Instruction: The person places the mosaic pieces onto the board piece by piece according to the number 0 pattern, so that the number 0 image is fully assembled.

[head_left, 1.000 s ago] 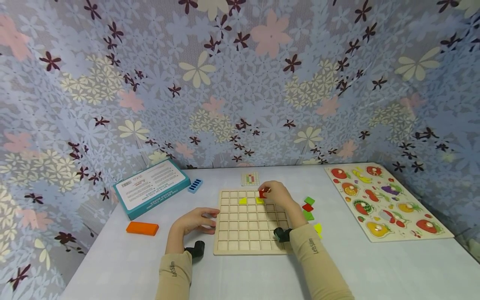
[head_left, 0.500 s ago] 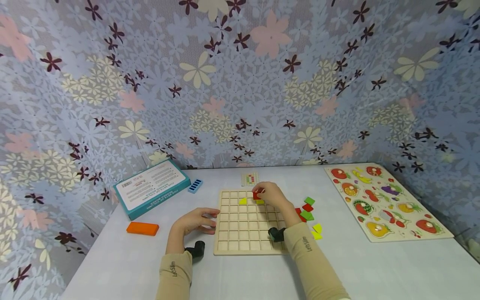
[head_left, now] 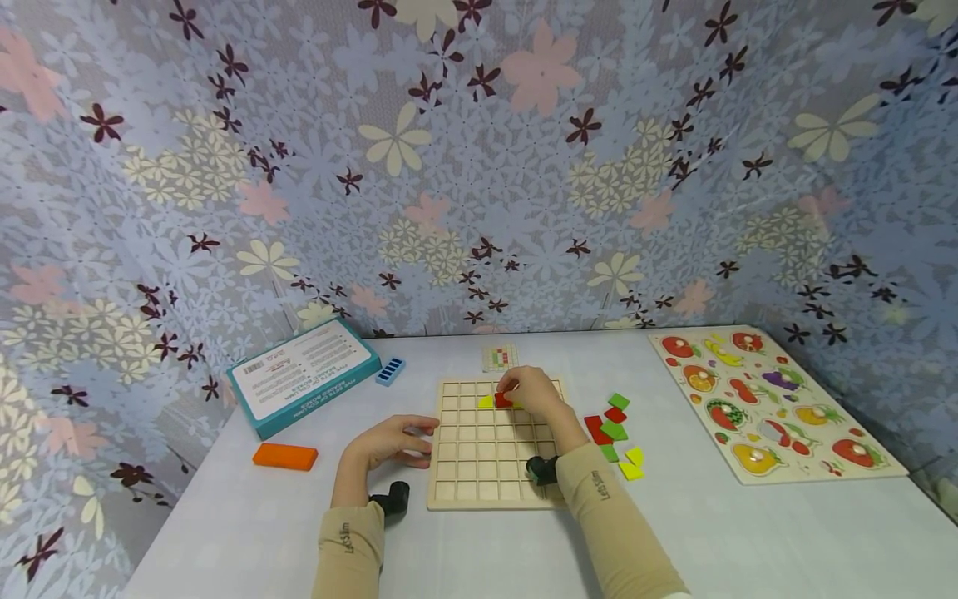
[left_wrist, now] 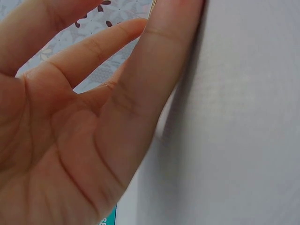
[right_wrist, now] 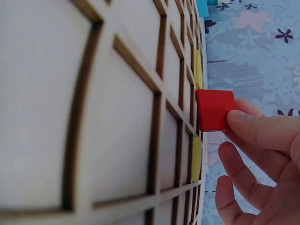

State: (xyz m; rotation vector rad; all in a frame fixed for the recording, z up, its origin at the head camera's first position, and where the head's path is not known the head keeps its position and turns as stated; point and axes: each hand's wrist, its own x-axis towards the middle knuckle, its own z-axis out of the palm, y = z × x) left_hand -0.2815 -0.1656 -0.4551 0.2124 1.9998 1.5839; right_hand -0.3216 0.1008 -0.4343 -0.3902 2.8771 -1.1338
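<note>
My right hand point(head_left: 535, 395) pinches a red square tile point(right_wrist: 215, 110) between thumb and fingers. The tile stands tilted, its edge at a cell in the upper part of a wooden grid board point(head_left: 466, 491). On either side of that cell lies a yellow piece, one of them the left yellow triangle point(head_left: 485, 402); the other is mostly covered by my hand in the head view. My left hand point(head_left: 387, 441) rests at the board's left edge, fingers loosely bent and holding nothing. In the left wrist view its palm and fingers hide most of the board.
Loose green, red and yellow tiles point(head_left: 614, 431) lie right of the board. A small pattern card point(head_left: 499, 358) is behind it. Leftward are a teal box point(head_left: 303, 374), a blue slotted piece point(head_left: 390, 371) and an orange block point(head_left: 284, 456). A fruit puzzle board point(head_left: 771, 408) lies far right.
My right hand has carried the red tile leftward and slightly down, from over the right yellow piece to the cell between the two yellow pieces. My left hand has stayed put.
</note>
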